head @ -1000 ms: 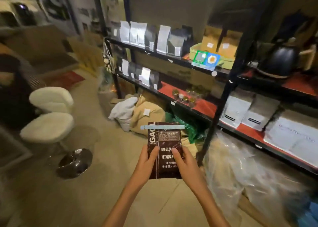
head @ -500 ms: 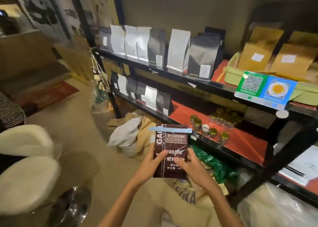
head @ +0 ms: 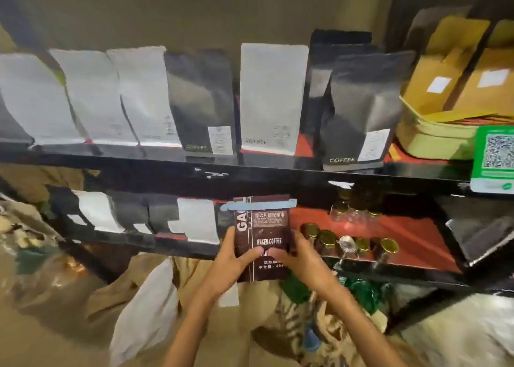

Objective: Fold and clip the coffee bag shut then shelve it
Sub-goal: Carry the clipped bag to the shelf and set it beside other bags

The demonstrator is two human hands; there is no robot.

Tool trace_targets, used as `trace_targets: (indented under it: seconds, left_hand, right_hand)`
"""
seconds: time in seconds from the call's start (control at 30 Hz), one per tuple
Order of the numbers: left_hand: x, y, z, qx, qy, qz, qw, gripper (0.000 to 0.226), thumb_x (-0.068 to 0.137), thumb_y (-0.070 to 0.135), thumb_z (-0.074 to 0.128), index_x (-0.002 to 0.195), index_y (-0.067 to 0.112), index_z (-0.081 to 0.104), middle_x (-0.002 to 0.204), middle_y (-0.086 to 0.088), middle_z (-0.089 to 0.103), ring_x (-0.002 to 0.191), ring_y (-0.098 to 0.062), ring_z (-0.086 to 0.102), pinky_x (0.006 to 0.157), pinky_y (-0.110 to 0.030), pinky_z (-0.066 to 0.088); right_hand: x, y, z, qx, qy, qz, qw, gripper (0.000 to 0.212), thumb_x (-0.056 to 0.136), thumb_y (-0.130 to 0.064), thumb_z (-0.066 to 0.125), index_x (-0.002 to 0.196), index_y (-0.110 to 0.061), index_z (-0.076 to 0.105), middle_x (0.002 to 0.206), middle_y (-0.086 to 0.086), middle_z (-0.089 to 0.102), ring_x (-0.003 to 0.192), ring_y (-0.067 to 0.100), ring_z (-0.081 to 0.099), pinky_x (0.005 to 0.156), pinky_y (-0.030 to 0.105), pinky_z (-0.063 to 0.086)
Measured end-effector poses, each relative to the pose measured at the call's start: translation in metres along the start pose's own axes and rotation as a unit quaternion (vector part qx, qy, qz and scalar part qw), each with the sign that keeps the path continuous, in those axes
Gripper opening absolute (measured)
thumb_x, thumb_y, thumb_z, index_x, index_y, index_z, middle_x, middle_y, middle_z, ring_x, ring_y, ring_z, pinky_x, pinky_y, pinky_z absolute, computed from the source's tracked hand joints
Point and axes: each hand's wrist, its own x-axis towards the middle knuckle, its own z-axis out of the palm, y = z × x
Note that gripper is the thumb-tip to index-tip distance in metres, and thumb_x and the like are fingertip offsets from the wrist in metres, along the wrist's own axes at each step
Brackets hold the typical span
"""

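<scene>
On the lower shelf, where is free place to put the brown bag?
Bare red shelf lies between the white bag and the gold-lidded jars, behind the coffee bag. Further left, bags crowd the shelf.

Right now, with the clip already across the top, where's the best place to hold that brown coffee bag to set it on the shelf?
Probably the lower side edges, coming from below and in front, as the left hand and right hand do. The brown coffee bag is flat and upright, and the blue clip spans its folded top, so a low grip avoids knocking it.

Upright clipped brown coffee bag (head: 262,238)
</scene>
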Motion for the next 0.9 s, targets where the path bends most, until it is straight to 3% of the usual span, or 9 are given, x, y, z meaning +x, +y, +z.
trace_targets:
  seconds: [0.1,0.2,0.27,0.33,0.4,0.6,0.7,0.8,0.9]
  left_hand:
    - [0.055,-0.031,-0.005,0.111,0.067,0.120,0.984,0.048,0.077,0.034,0.080,0.116,0.048,0.054,0.114,0.021,0.067,0.112,-0.011,0.063,0.094,-0.028,0.049]
    - [0.096,-0.048,-0.004,0.233,0.117,0.169,0.951,0.065,0.076,0.053,0.069,0.131,0.037,0.038,0.135,0.008,0.049,0.127,-0.018,0.040,0.110,-0.045,0.031]
    - [0.116,-0.058,-0.007,0.277,0.147,0.228,0.922,0.070,0.069,0.061,0.068,0.128,0.033,0.041,0.139,0.002,0.043,0.126,-0.011,0.028,0.111,-0.046,0.022]
    - [0.134,-0.056,-0.009,0.366,0.179,0.298,0.863,0.067,0.064,0.057,0.074,0.119,0.024,0.053,0.135,-0.007,0.051,0.124,-0.017,0.025,0.105,-0.049,0.018]
    - [0.147,-0.051,-0.006,0.394,0.157,0.312,0.850,0.061,0.065,0.055,0.073,0.114,0.022,0.060,0.131,-0.011,0.059,0.122,-0.014,0.023,0.102,-0.048,0.015]
    - [0.173,-0.050,-0.015,0.502,0.058,0.280,0.816,0.066,0.069,0.075,0.048,0.122,0.036,0.050,0.116,0.011,0.060,0.115,-0.014,0.037,0.104,-0.038,0.021]
    - [0.185,-0.047,-0.021,0.516,0.016,0.235,0.823,0.049,0.076,0.052,0.072,0.116,0.028,0.057,0.103,0.011,0.063,0.107,-0.020,0.055,0.094,-0.039,0.039]
    - [0.194,-0.051,-0.024,0.474,0.018,0.227,0.851,0.027,0.082,0.021,0.077,0.106,0.027,0.066,0.090,0.011,0.064,0.093,-0.019,0.060,0.079,-0.033,0.043]
    - [0.196,-0.054,-0.027,0.452,0.010,0.226,0.863,0.022,0.085,0.014,0.073,0.099,0.030,0.067,0.081,0.015,0.061,0.076,-0.009,0.054,0.065,-0.024,0.039]
  right_hand:
    - [0.040,0.017,0.000,-0.022,0.015,-0.030,0.999,0.054,0.067,-0.040,0.086,0.113,-0.043,0.060,0.113,-0.024,0.071,0.106,-0.005,0.064,0.084,0.010,0.049]
    - [0.083,0.040,-0.008,-0.019,0.012,-0.041,0.999,0.054,0.065,-0.036,0.087,0.112,-0.047,0.063,0.115,-0.015,0.072,0.106,0.003,0.067,0.082,0.018,0.054]
    - [0.100,0.057,-0.014,-0.043,0.009,-0.058,0.997,0.052,0.063,-0.045,0.085,0.109,-0.054,0.061,0.115,-0.020,0.071,0.107,0.000,0.065,0.084,0.020,0.054]
    - [0.110,0.069,-0.024,-0.057,0.024,-0.091,0.994,0.049,0.065,-0.046,0.081,0.108,-0.057,0.060,0.112,-0.030,0.068,0.105,-0.010,0.062,0.079,0.009,0.051]
    - [0.117,0.080,-0.034,-0.069,0.045,-0.122,0.989,0.050,0.068,-0.040,0.078,0.113,-0.051,0.058,0.109,-0.035,0.067,0.101,-0.016,0.060,0.074,0.000,0.045]
    - [0.132,0.119,-0.057,-0.077,0.090,-0.124,0.985,0.050,0.067,-0.035,0.075,0.113,-0.044,0.056,0.105,-0.036,0.068,0.099,-0.014,0.062,0.074,0.002,0.047]
    - [0.138,0.147,-0.052,-0.086,0.115,-0.103,0.984,0.055,0.073,-0.026,0.078,0.123,-0.037,0.057,0.112,-0.026,0.070,0.105,-0.005,0.064,0.088,0.019,0.053]
    - [0.142,0.173,-0.043,-0.105,0.112,-0.085,0.984,0.056,0.078,-0.020,0.078,0.127,-0.033,0.056,0.115,-0.019,0.070,0.111,-0.001,0.062,0.099,0.034,0.049]
    - [0.143,0.189,-0.036,-0.077,0.107,-0.066,0.989,0.060,0.073,-0.031,0.075,0.129,-0.034,0.053,0.112,-0.028,0.069,0.106,-0.009,0.062,0.089,0.019,0.051]
